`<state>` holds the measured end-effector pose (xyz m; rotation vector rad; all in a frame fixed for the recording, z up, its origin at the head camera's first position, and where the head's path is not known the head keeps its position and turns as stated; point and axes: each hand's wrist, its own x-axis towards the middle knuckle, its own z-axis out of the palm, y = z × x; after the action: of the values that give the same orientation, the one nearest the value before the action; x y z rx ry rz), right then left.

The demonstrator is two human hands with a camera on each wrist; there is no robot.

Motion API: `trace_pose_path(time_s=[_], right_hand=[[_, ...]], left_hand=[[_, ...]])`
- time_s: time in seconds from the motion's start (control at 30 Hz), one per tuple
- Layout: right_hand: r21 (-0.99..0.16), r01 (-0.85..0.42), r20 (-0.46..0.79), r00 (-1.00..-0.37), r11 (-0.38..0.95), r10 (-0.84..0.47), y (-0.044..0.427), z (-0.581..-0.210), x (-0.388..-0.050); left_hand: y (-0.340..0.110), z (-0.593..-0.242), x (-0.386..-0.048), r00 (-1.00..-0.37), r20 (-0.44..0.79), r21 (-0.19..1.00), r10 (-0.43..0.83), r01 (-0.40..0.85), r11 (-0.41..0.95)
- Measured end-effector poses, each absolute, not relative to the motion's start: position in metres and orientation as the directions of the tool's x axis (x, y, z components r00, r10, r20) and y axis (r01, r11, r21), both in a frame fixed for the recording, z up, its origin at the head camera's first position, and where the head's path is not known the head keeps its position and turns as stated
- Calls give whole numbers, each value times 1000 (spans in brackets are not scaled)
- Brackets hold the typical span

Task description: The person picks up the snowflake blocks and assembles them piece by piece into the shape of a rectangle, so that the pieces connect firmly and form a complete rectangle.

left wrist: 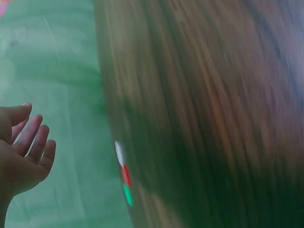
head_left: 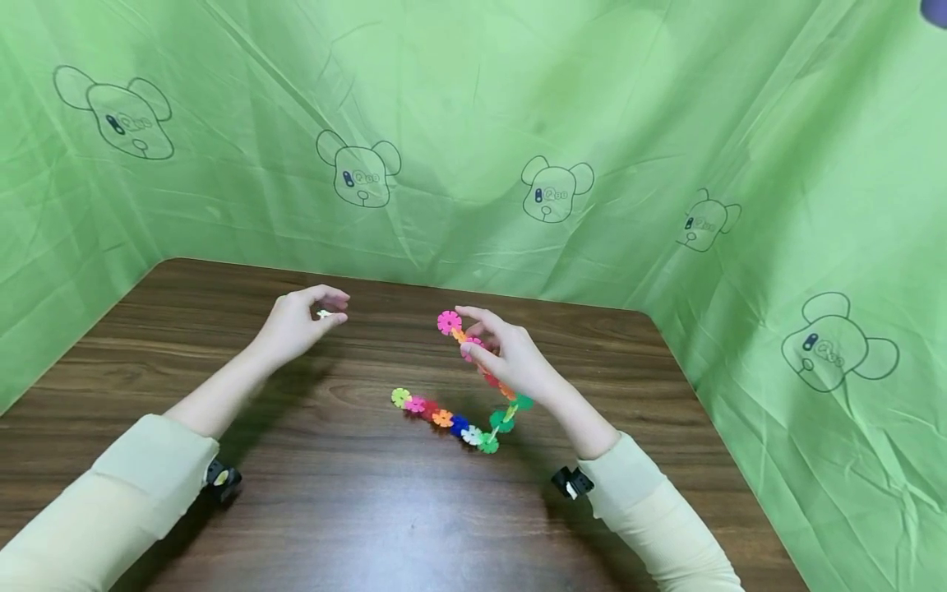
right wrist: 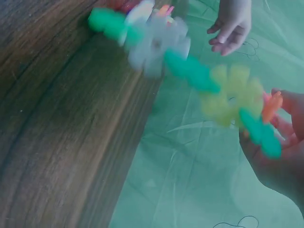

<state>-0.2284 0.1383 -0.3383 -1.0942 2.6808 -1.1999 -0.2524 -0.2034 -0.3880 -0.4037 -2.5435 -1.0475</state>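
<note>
A chain of interlocking flower-shaped plastic discs (head_left: 442, 418) in several colours runs in a bend across the table. My right hand (head_left: 512, 355) grips its upper stretch, with a pink disc (head_left: 449, 322) sticking out past the fingertips. Close up in the right wrist view, yellow and green links (right wrist: 232, 95) hang beside that hand. To the left, my left hand (head_left: 302, 325) is held over the table with fingers loosely bent. A small whitish piece (head_left: 323, 313) shows between its thumb and fingers. In the left wrist view the palm looks bare, and white, red and green pieces (left wrist: 126, 175) appear near the table edge.
The brown wood-grain table (head_left: 333, 510) is bounded by green cloth (head_left: 459, 222) with mouse-head drawings at the back and both sides. A purple object (head_left: 935, 11) pokes into the top right corner. Both wrists wear small black cameras.
</note>
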Motion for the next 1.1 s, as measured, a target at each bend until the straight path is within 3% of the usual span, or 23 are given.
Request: trace_pose_path(time_s=[0.47, 0.83, 1.1], right_hand=[[-787, -437, 215, -856, 435, -470, 145, -360, -238], [-857, -390, 184, -842, 337, -508, 149, -374, -240], [-941, -218, 61, -861, 258, -505, 150, -384, -241]], left_hand=[[-242, -418, -293, -944, 272, 572, 186, 314, 757], [-252, -432, -305, -961, 158, 561, 226, 276, 781], [-251, -438, -312, -961, 143, 491, 235, 276, 827]])
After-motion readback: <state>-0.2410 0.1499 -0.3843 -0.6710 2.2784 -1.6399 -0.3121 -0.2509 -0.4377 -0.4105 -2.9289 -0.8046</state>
